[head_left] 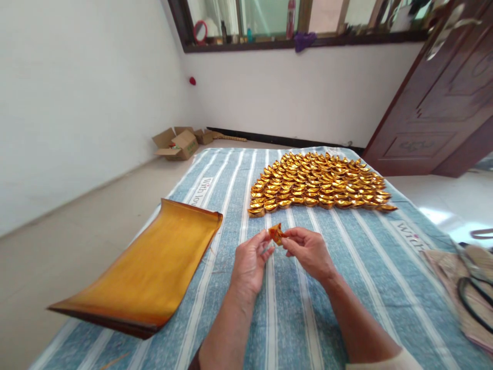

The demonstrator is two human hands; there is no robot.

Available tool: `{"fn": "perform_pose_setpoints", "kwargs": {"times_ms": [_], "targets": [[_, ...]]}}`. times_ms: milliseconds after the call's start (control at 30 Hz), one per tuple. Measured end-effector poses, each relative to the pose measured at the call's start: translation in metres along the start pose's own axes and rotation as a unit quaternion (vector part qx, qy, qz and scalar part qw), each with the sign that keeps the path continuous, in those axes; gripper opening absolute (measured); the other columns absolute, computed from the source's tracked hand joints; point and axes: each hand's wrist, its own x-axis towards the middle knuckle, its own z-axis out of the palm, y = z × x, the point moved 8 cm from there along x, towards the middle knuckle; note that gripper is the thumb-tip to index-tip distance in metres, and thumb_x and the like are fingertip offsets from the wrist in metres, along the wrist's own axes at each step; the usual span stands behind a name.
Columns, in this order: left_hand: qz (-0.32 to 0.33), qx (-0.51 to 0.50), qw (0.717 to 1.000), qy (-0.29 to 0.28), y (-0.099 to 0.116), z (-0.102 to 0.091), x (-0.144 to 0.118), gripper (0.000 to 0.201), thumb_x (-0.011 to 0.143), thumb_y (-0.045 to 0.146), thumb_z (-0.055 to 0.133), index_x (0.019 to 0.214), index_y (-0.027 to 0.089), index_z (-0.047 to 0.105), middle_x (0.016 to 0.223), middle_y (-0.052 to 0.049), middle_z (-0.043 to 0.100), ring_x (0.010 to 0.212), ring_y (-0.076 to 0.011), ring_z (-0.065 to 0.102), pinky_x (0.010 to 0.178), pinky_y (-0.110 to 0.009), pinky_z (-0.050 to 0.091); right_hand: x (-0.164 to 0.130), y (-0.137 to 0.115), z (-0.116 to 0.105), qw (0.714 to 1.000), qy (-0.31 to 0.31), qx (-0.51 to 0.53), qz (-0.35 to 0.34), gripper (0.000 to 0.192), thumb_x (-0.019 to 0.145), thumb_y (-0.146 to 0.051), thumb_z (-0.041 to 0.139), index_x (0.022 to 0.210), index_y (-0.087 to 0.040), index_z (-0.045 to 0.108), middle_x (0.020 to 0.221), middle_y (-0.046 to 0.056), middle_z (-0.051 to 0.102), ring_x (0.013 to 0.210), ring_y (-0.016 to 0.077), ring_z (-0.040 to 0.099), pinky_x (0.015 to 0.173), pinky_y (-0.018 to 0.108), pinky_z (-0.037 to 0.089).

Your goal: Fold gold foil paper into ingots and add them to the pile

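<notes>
A small folded gold paper ingot (276, 234) is held up between my two hands, above the striped cloth. My left hand (251, 259) pinches its left side with thumb and fingertips. On the other side, my right hand (310, 252) grips its right edge between thumb and forefinger. Beyond them lie many finished gold paper ingots (319, 182), packed in curved rows. To the left rests a thick stack of gold paper sheets (154, 262), its ends curling up.
The blue and white striped cloth (215, 318) covers the table. Scissors (475, 298) lie on a pinkish cloth (447, 272) at the right edge. An open cardboard box (179, 144) stands on the floor at the back left. A brown door (442, 97) is at the right.
</notes>
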Motion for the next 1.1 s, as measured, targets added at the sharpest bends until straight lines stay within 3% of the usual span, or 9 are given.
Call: {"fn": "perform_pose_setpoints", "kwargs": {"times_ms": [100, 200, 333, 433, 567, 733, 867, 1100], "targets": [[0.107, 0.192, 0.975, 0.041, 0.020, -0.008, -0.003, 0.028, 0.065, 0.027, 0.073, 0.090, 0.014, 0.073, 0.087, -0.007, 0.072, 0.086, -0.0193, 0.064, 0.073, -0.027, 0.048, 0.000, -0.013, -0.004, 0.978, -0.004, -0.190, -0.091, 0.019, 0.085, -0.032, 0.058, 0.077, -0.017, 0.067, 0.056, -0.003, 0.054, 0.051, 0.0099, 0.046, 0.052, 0.023, 0.033], [0.146, 0.338, 0.929, 0.019, 0.027, -0.004, -0.005, 0.040, 0.064, 0.028, 0.074, 0.101, 0.015, 0.072, 0.082, -0.006, 0.072, 0.080, -0.0199, 0.065, 0.076, -0.029, 0.047, -0.002, -0.019, 0.000, 0.931, -0.044, -0.334, -0.142, 0.020, 0.089, -0.025, 0.053, 0.074, -0.018, 0.066, 0.066, 0.000, 0.059, 0.062, 0.0113, 0.051, 0.058, 0.024, 0.031], [0.174, 0.430, 0.886, -0.006, 0.026, 0.003, -0.005, 0.034, 0.065, 0.029, 0.073, 0.096, 0.016, 0.074, 0.085, -0.006, 0.072, 0.070, -0.0192, 0.064, 0.070, -0.028, 0.047, -0.005, -0.017, 0.003, 0.881, -0.086, -0.443, -0.142, 0.018, 0.091, -0.024, 0.051, 0.085, -0.021, 0.068, 0.076, 0.001, 0.061, 0.071, 0.0132, 0.055, 0.059, 0.024, 0.029], [0.189, 0.495, 0.848, -0.021, 0.021, 0.008, -0.005, 0.028, 0.070, 0.030, 0.068, 0.095, 0.018, 0.074, 0.071, -0.002, 0.069, 0.064, -0.0179, 0.061, 0.065, -0.027, 0.043, -0.007, -0.015, 0.004, 0.866, -0.102, -0.475, -0.121, 0.019, 0.092, -0.025, 0.050, 0.087, -0.023, 0.069, 0.077, 0.001, 0.061, 0.072, 0.0134, 0.055, 0.059, 0.024, 0.028], [0.191, 0.560, 0.805, -0.037, 0.013, 0.015, -0.007, 0.018, 0.077, 0.029, 0.061, 0.086, 0.021, 0.074, 0.059, 0.001, 0.064, 0.059, -0.0154, 0.057, 0.059, -0.024, 0.036, -0.007, -0.012, 0.002, 0.871, -0.106, -0.472, -0.089, 0.018, 0.089, -0.024, 0.053, 0.082, -0.022, 0.069, 0.076, 0.001, 0.062, 0.073, 0.0140, 0.056, 0.060, 0.024, 0.028], [0.212, 0.605, 0.766, -0.051, 0.011, 0.025, -0.011, 0.024, 0.082, 0.020, 0.052, 0.062, 0.021, 0.067, 0.060, 0.000, 0.063, 0.060, -0.0141, 0.055, 0.058, -0.024, 0.031, -0.004, -0.007, -0.001, 0.915, -0.087, -0.393, -0.038, 0.019, 0.088, -0.030, 0.053, 0.083, -0.021, 0.068, 0.068, 0.000, 0.064, 0.062, 0.0129, 0.054, 0.057, 0.023, 0.029], [0.210, 0.616, 0.759, -0.027, 0.010, 0.025, -0.011, 0.027, 0.082, 0.019, 0.051, 0.060, 0.019, 0.066, 0.059, -0.001, 0.062, 0.059, -0.0142, 0.055, 0.058, -0.024, 0.030, -0.002, -0.003, -0.007, 0.921, -0.038, -0.388, 0.001, 0.034, 0.091, -0.029, 0.044, 0.065, -0.019, 0.063, 0.060, 0.001, 0.061, 0.058, 0.0124, 0.051, 0.056, 0.023, 0.028], [0.211, 0.613, 0.761, 0.013, 0.008, 0.023, -0.011, 0.021, 0.082, 0.021, 0.055, 0.069, 0.019, 0.071, 0.067, -0.005, 0.069, 0.062, -0.0158, 0.059, 0.062, -0.025, 0.033, -0.003, 0.001, -0.005, 0.923, -0.011, -0.384, 0.016, 0.032, 0.087, -0.023, 0.043, 0.059, -0.020, 0.058, 0.057, 0.000, 0.059, 0.057, 0.0128, 0.050, 0.056, 0.023, 0.029]]}}
